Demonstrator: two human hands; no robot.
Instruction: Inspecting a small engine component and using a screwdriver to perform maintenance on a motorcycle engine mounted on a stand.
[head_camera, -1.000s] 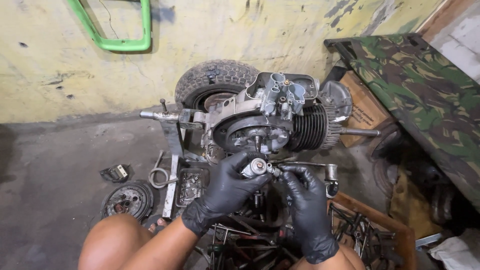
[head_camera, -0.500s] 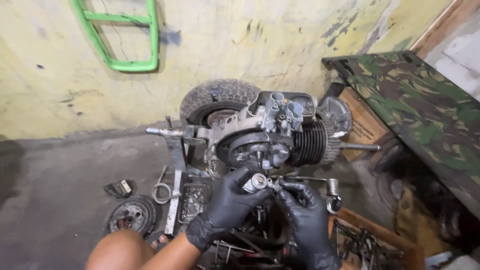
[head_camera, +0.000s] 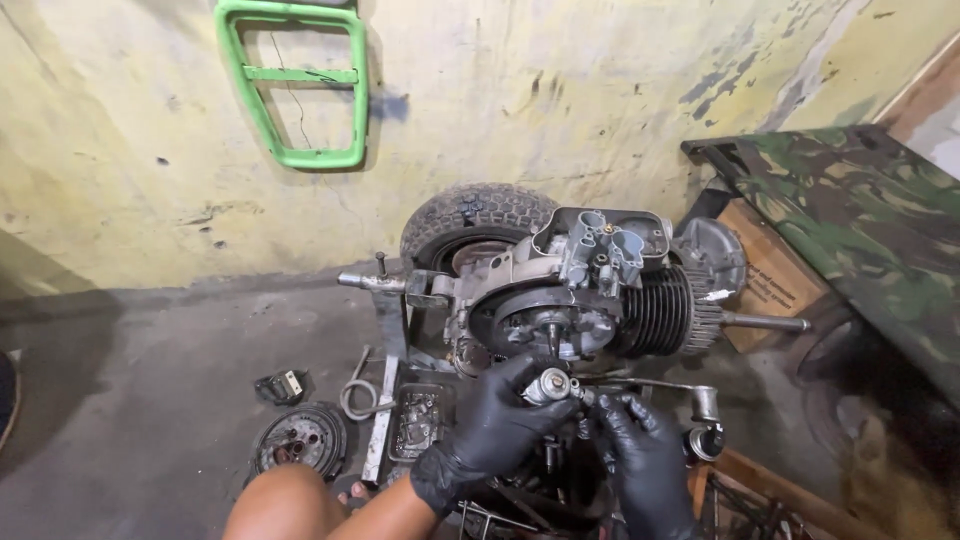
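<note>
Peeling yellow wall is backing a small engine (head_camera: 590, 290). Just below it, the left hand (head_camera: 495, 425) is gripping a small metal part (head_camera: 548, 384), while the right hand (head_camera: 640, 450) is pinching that part's far end.

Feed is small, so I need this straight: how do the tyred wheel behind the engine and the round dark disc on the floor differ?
The knobbly black tyred wheel stands upright behind the engine; the round dark disc lies flat on the floor. The wheel looks larger and carries rubber; the disc shows bare, grimy metal. Both are round.
</note>
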